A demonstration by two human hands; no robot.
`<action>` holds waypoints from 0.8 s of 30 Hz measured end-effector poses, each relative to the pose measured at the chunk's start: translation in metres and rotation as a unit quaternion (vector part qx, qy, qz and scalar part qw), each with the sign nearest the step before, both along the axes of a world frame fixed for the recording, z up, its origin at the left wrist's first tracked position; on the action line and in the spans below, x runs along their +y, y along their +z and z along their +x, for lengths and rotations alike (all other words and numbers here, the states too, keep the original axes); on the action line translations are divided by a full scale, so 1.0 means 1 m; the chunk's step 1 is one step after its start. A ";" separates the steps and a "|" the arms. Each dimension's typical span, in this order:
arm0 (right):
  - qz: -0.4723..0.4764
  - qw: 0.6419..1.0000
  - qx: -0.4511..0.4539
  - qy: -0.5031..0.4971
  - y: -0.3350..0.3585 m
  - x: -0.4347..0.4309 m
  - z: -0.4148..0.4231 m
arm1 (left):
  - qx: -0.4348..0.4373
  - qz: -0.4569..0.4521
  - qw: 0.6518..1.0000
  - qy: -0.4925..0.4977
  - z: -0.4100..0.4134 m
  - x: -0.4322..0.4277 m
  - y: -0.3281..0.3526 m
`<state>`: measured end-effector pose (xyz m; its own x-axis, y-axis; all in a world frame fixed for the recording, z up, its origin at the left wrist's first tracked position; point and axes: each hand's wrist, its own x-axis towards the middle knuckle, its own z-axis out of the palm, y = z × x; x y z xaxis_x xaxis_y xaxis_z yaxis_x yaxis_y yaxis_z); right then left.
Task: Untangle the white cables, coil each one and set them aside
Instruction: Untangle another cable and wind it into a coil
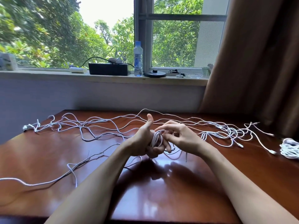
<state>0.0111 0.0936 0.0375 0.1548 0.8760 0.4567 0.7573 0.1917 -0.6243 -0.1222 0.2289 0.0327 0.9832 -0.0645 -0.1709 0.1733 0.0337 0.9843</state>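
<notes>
Your left hand [145, 143] grips the working cable [156, 139], which is wound in several white loops round its curled fingers, thumb raised upright. Your right hand [181, 136] is closed narrowly on the same cable just right of the loops. Its forefinger reaches over the top of them and the other fingers are curled in. The exact pinch point is partly hidden by the fingers. Both hands are held just above the middle of the wooden table [161, 191], touching each other at the loops.

A short tail of the working cable hangs beneath your right hand to the tabletop.

The tangle of white cables [97, 125] lies spread across the far half of the table from left edge to right, strands crossing one another, with connector ends showing at both sides. It is densest at the far right.

A loose strand [48, 181] runs along the near left of the table and off its left edge.

One finished coil [290, 148] lies apart at the right edge of the table.

Beyond the table, the windowsill [48, 75] carries a black box [108, 69], a water bottle [138, 59] standing upright just right of it, and a round black disc [155, 73]. A brown curtain [258, 62] hangs at the far right.
</notes>
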 end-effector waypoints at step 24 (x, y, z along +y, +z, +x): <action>-0.023 0.999 -0.018 -0.044 -0.002 0.002 -0.006 | -0.062 0.021 0.978 0.200 0.003 0.005 0.007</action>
